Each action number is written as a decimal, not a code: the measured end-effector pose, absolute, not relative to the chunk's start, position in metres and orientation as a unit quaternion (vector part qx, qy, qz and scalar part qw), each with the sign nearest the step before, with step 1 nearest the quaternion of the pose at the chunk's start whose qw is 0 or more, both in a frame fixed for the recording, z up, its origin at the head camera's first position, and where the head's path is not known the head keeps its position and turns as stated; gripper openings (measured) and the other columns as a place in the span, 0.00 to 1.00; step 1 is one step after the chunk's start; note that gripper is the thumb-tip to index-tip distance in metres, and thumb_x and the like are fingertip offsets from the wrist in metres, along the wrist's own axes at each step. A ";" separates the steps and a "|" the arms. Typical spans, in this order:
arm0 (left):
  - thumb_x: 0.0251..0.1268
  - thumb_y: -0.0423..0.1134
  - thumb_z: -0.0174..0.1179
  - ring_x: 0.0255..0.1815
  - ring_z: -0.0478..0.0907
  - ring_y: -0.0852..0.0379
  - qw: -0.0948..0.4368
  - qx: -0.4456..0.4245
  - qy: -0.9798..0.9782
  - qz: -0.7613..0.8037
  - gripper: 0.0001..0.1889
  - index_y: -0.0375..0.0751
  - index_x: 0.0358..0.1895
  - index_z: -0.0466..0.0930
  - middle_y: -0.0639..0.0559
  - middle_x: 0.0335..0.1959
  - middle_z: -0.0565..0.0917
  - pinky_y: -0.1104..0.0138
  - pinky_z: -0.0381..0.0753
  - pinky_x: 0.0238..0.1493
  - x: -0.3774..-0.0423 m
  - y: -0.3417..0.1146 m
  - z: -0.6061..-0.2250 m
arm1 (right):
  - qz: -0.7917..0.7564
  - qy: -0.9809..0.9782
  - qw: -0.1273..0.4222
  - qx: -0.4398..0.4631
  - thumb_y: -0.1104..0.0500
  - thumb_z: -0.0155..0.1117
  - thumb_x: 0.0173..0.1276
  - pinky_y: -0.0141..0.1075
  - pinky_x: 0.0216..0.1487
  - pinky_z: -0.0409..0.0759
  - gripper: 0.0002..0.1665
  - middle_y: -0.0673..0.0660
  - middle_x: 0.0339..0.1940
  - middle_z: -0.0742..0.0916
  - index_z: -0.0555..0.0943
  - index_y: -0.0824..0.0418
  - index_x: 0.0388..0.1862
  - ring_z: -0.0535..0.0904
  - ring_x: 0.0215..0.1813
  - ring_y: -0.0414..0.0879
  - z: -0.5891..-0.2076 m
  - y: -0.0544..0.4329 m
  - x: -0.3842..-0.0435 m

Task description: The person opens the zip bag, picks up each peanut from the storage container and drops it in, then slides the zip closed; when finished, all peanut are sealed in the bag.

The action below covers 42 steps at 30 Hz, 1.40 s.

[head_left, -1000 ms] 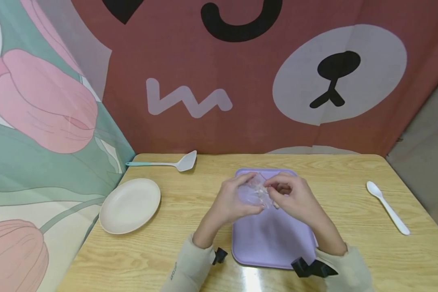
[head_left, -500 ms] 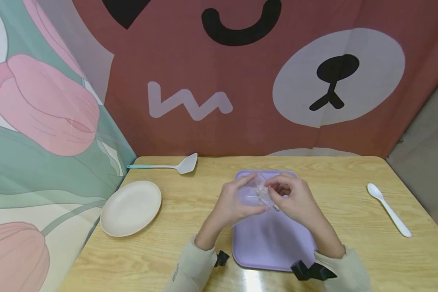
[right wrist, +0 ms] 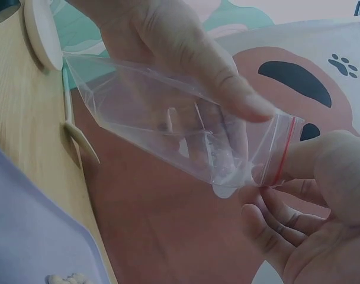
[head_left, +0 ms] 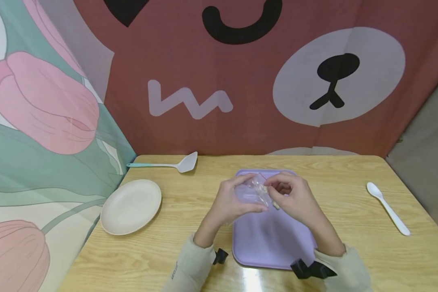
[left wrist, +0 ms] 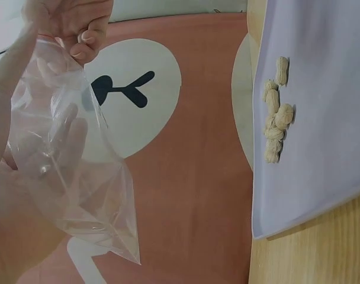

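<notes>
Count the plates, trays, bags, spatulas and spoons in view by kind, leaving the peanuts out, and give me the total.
Plate: 1
Purple tray: 1
Clear bag: 1
Spatula: 1
Spoon: 1
Total: 5

A clear plastic zip bag with a red strip (right wrist: pixel 132 112) stretches between two bare hands. The left hand (right wrist: pixel 174 53) grips its side, thumb in front and other fingers visible through the film. The right hand (right wrist: pixel 340 219) holds the red-striped end. At left, a pale purple tray (right wrist: pixel 32 207) bears a cluster of cream, lumpy pieces (right wrist: pixel 67 278) on the light wooden surface (right wrist: pixel 17 89); farther up lie a pale flat-bladed turner (right wrist: pixel 82 143) and a round off-white plate (right wrist: pixel 44 32). A reddish-brown printed cloth (right wrist: pixel 150 219) stands behind.
</notes>
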<state>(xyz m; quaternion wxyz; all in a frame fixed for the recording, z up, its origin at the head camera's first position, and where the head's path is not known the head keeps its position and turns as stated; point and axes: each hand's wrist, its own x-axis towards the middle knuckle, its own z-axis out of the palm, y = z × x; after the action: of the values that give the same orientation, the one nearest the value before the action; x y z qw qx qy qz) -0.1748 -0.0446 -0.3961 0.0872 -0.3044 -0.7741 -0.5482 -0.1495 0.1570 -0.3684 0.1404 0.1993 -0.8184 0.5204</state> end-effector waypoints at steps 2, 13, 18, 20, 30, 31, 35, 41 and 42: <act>0.37 0.41 0.84 0.50 0.80 0.60 0.085 -0.304 -0.774 -0.548 0.38 0.41 0.60 0.81 0.51 0.52 0.85 0.61 0.79 0.51 -0.175 -0.045 -0.397 | 0.520 -0.819 0.139 0.199 0.73 0.66 0.63 0.34 0.24 0.78 0.09 0.52 0.29 0.83 0.87 0.61 0.37 0.78 0.26 0.42 -0.369 0.157 -0.150; 0.47 0.44 0.80 0.58 0.77 0.60 0.048 -0.286 -0.780 -0.555 0.35 0.42 0.62 0.79 0.53 0.55 0.84 0.55 0.73 0.61 -0.176 -0.054 -0.390 | 0.543 -0.809 0.114 0.193 0.66 0.65 0.69 0.36 0.31 0.82 0.10 0.54 0.35 0.86 0.85 0.63 0.48 0.84 0.31 0.44 -0.368 0.162 -0.150; 0.48 0.47 0.79 0.60 0.75 0.61 0.046 -0.306 -0.794 -0.523 0.39 0.43 0.67 0.75 0.53 0.58 0.82 0.57 0.73 0.62 -0.179 -0.056 -0.391 | 0.531 -0.810 0.127 0.212 0.67 0.67 0.67 0.34 0.34 0.82 0.06 0.52 0.35 0.87 0.86 0.65 0.42 0.84 0.33 0.45 -0.366 0.161 -0.151; 0.46 0.47 0.80 0.58 0.76 0.62 0.052 -0.307 -0.798 -0.516 0.39 0.43 0.66 0.76 0.55 0.55 0.83 0.58 0.74 0.60 -0.180 -0.057 -0.391 | 0.523 -0.814 0.132 0.215 0.66 0.66 0.68 0.33 0.35 0.82 0.06 0.51 0.35 0.87 0.87 0.64 0.42 0.83 0.33 0.44 -0.365 0.163 -0.152; 0.44 0.46 0.81 0.60 0.74 0.62 0.046 -0.266 -0.796 -0.542 0.36 0.48 0.62 0.79 0.62 0.49 0.86 0.54 0.70 0.61 -0.183 -0.074 -0.390 | 0.391 -0.884 0.172 0.193 0.65 0.70 0.64 0.39 0.36 0.83 0.10 0.54 0.37 0.87 0.87 0.64 0.45 0.84 0.35 0.46 -0.357 0.183 -0.161; 0.44 0.46 0.81 0.60 0.74 0.61 0.044 -0.261 -0.799 -0.541 0.37 0.49 0.62 0.79 0.61 0.50 0.85 0.54 0.70 0.61 -0.183 -0.075 -0.390 | 0.372 -0.892 0.170 0.192 0.66 0.71 0.63 0.41 0.36 0.83 0.10 0.55 0.36 0.87 0.87 0.65 0.44 0.84 0.36 0.47 -0.359 0.184 -0.164; 0.44 0.46 0.81 0.55 0.75 0.57 0.043 -0.251 -0.807 -0.532 0.39 0.47 0.65 0.78 0.58 0.57 0.83 0.51 0.72 0.58 -0.184 -0.078 -0.390 | 0.309 -0.922 0.132 0.191 0.65 0.72 0.60 0.46 0.35 0.82 0.13 0.57 0.36 0.86 0.86 0.67 0.44 0.83 0.35 0.51 -0.377 0.188 -0.175; 0.44 0.43 0.81 0.51 0.77 0.56 0.049 -0.261 -0.805 -0.530 0.39 0.38 0.65 0.77 0.51 0.55 0.84 0.55 0.75 0.56 -0.186 -0.076 -0.393 | 0.259 -0.948 0.036 0.179 0.63 0.73 0.56 0.46 0.34 0.81 0.15 0.61 0.35 0.87 0.86 0.69 0.43 0.82 0.34 0.51 -0.415 0.191 -0.192; 0.44 0.43 0.81 0.50 0.78 0.57 0.050 -0.261 -0.804 -0.531 0.39 0.38 0.64 0.78 0.51 0.54 0.85 0.56 0.75 0.56 -0.186 -0.075 -0.394 | 0.256 -0.950 0.024 0.175 0.63 0.73 0.56 0.47 0.34 0.81 0.16 0.61 0.35 0.87 0.86 0.69 0.43 0.82 0.34 0.52 -0.421 0.190 -0.194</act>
<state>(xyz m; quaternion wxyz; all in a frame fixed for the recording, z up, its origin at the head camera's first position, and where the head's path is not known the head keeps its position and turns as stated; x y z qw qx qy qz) -0.1862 -0.0754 -0.3940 0.0499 -0.2613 -0.8043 -0.5313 -0.1937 0.1905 -0.4205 0.0245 0.1751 -0.9504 0.2560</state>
